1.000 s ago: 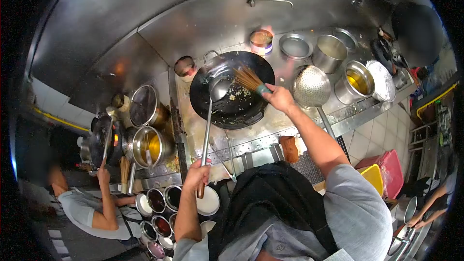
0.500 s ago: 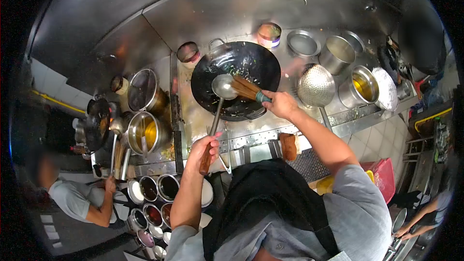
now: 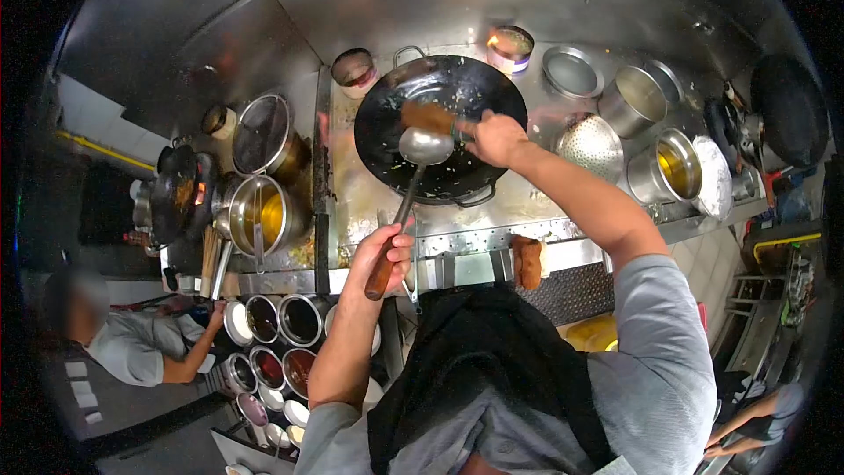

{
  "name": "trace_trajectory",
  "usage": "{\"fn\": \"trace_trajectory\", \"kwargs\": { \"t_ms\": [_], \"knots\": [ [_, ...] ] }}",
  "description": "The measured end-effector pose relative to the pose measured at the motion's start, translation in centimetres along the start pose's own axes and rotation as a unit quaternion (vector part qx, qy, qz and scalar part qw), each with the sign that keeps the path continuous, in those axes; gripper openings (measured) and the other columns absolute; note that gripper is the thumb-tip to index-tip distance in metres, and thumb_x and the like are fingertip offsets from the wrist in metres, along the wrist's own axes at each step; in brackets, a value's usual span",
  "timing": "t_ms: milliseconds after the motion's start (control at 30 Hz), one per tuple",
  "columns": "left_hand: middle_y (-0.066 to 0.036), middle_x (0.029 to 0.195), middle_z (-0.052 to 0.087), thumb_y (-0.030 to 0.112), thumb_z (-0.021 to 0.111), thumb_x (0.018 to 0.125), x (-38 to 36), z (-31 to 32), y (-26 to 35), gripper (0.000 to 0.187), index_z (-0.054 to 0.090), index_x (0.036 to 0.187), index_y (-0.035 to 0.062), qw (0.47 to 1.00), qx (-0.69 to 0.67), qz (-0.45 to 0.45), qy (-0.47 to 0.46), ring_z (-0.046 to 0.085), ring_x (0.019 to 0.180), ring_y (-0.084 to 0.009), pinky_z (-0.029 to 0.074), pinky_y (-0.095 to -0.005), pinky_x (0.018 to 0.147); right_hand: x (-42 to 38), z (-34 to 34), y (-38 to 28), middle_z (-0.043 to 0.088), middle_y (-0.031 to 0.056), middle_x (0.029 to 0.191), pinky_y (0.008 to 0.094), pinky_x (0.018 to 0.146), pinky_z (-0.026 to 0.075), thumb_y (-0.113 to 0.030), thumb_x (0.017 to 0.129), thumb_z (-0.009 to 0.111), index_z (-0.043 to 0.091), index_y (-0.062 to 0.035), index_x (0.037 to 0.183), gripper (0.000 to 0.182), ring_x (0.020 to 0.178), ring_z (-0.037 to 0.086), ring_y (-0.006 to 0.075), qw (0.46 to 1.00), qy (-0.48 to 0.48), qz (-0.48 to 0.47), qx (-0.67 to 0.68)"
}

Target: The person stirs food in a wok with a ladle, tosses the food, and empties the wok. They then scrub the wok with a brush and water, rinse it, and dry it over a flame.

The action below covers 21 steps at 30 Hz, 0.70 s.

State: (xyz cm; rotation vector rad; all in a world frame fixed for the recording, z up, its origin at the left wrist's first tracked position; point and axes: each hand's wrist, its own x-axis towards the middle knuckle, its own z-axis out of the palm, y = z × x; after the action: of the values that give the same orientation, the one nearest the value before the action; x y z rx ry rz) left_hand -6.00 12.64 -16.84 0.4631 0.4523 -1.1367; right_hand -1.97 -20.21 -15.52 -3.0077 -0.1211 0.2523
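A large black wok (image 3: 380, 157) sits on the steel range in front of me, with small pale and green food scraps on its inner wall. My left hand (image 3: 387, 257) grips the wooden end of a long-handled ladle (image 3: 425, 147), whose metal bowl is over the wok. In my right hand (image 3: 498, 139) is a bamboo wok brush (image 3: 428, 118), smeared by motion. The bristles lie just beyond the ladle's bowl and overlap it in this view. My fingers wrap the tied end of the brush.
A perforated strainer (image 3: 591, 148) and an oil pot (image 3: 675, 165) stand to the right. Left are another oil pot (image 3: 260, 215) and several seasoning tubs (image 3: 301, 320). A folded brown cloth (image 3: 527, 262) lies at the front edge. One co-worker (image 3: 145, 343) is at left, another (image 3: 756, 418) lower right.
The brush has swept leftward and away from me, from the ladle's right side to beyond its bowl. My view has shifted slightly. The left co-worker's hand has lowered, off the utensil handles.
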Motion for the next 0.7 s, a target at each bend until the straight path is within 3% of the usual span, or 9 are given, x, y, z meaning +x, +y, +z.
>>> {"fn": "trace_trajectory", "kwargs": {
  "t_ms": [33, 100, 167, 300, 333, 400, 467, 567, 700],
  "knots": [
    [0.001, 0.076, 0.050, 0.019, 0.048, 0.099, 0.0, 0.1, 0.1, 0.035, 0.050, 0.130, 0.0024, 1.000, -0.010, -0.008, -0.005, 0.049, 0.054, -0.0071, 0.038, -0.0233, 0.041, 0.2, 0.9, 0.9, 0.068, 0.0191, 0.101, 0.0452, 0.084, 0.054, -0.029, 0.087, 0.063, 0.062, -0.0182, 0.125, 0.039, 0.100, 0.064, 0.0349, 0.996, -0.033, -0.035, 0.077],
    [0.001, 0.076, 0.050, 0.019, 0.048, 0.099, -0.3, 0.1, 0.4, 0.037, 0.049, 0.132, 0.0023, 1.000, -0.018, -0.017, -0.009, 0.049, 0.053, -0.0070, 0.037, -0.0231, 0.040, 0.5, 1.3, 1.9, 0.069, 0.0169, 0.103, 0.0451, 0.086, 0.053, -0.030, 0.087, 0.063, 0.061, -0.0201, 0.126, 0.041, 0.102, 0.064, 0.0343, 0.999, -0.042, -0.002, 0.027],
    [0.002, 0.073, 0.051, 0.020, 0.051, 0.098, -0.3, 0.1, 0.6, 0.025, 0.054, 0.118, 0.0046, 0.996, 0.086, 0.007, 0.000, 0.048, 0.051, -0.0069, 0.036, -0.0237, 0.038, -0.4, -0.3, 1.4, 0.070, 0.0139, 0.107, 0.0437, 0.091, 0.051, -0.031, 0.087, 0.064, 0.061, -0.0243, 0.129, 0.043, 0.104, 0.064, 0.0346, 0.997, -0.033, 0.062, -0.008],
    [0.004, 0.069, 0.051, 0.023, 0.054, 0.096, -0.5, 2.7, 0.5, 0.015, 0.044, 0.088, 0.0149, 0.962, 0.246, 0.027, 0.114, 0.046, 0.046, -0.0079, 0.034, -0.0251, 0.034, -1.2, 1.8, 2.0, 0.069, 0.0177, 0.104, 0.0412, 0.093, 0.051, -0.026, 0.088, 0.061, 0.059, -0.0252, 0.131, 0.043, 0.106, 0.063, 0.0346, 0.987, -0.104, 0.012, 0.122],
    [-0.001, 0.068, 0.052, 0.016, 0.054, 0.094, -0.5, 1.9, 1.3, 0.013, 0.051, 0.105, 0.0107, 0.969, 0.231, 0.014, 0.090, 0.047, 0.048, -0.0113, 0.036, -0.0263, 0.039, -0.8, 2.2, 3.3, 0.069, 0.0177, 0.104, 0.0412, 0.093, 0.051, -0.026, 0.088, 0.061, 0.059, -0.0252, 0.131, 0.043, 0.106, 0.063, 0.0346, 0.987, -0.101, 0.017, 0.122],
    [-0.001, 0.069, 0.053, 0.015, 0.053, 0.094, -0.6, 1.6, 1.7, 0.011, 0.049, 0.103, 0.0111, 0.961, 0.257, 0.033, 0.100, 0.047, 0.048, -0.0113, 0.036, -0.0275, 0.039, -0.4, 0.6, 3.2, 0.065, 0.0198, 0.109, 0.0427, 0.087, 0.053, -0.031, 0.088, 0.064, 0.056, -0.0247, 0.135, 0.048, 0.097, 0.065, 0.0364, 0.996, -0.034, 0.064, -0.058],
    [-0.001, 0.070, 0.053, 0.017, 0.053, 0.094, -0.8, 1.9, 2.4, 0.010, 0.048, 0.102, 0.0115, 0.951, 0.290, 0.030, 0.106, 0.047, 0.049, -0.0110, 0.036, -0.0273, 0.039, -1.4, -0.7, 2.7, 0.064, 0.0209, 0.105, 0.0429, 0.086, 0.054, -0.031, 0.087, 0.064, 0.056, -0.0247, 0.135, 0.049, 0.097, 0.065, 0.0356, 0.994, -0.009, 0.081, -0.071],
    [-0.001, 0.070, 0.053, 0.019, 0.052, 0.095, -1.1, 2.1, 2.2, 0.011, 0.049, 0.102, 0.0119, 0.941, 0.311, 0.019, 0.130, 0.047, 0.050, -0.0107, 0.036, -0.0270, 0.040, -2.3, -2.6, 2.0, 0.065, 0.0216, 0.104, 0.0439, 0.084, 0.054, -0.035, 0.086, 0.066, 0.056, -0.0247, 0.136, 0.052, 0.092, 0.066, 0.0370, 0.990, 0.086, 0.101, 0.047],
    [0.001, 0.073, 0.052, 0.026, 0.052, 0.096, -1.3, 0.8, 1.4, 0.030, 0.054, 0.122, 0.0107, 0.957, 0.271, 0.009, 0.102, 0.046, 0.051, -0.0075, 0.036, -0.0242, 0.041, -0.4, 2.5, 2.0, 0.069, 0.0166, 0.109, 0.0423, 0.091, 0.051, -0.037, 0.086, 0.067, 0.058, -0.0225, 0.133, 0.051, 0.099, 0.067, 0.0340, 0.971, 0.014, 0.057, 0.232]
  ]
}}
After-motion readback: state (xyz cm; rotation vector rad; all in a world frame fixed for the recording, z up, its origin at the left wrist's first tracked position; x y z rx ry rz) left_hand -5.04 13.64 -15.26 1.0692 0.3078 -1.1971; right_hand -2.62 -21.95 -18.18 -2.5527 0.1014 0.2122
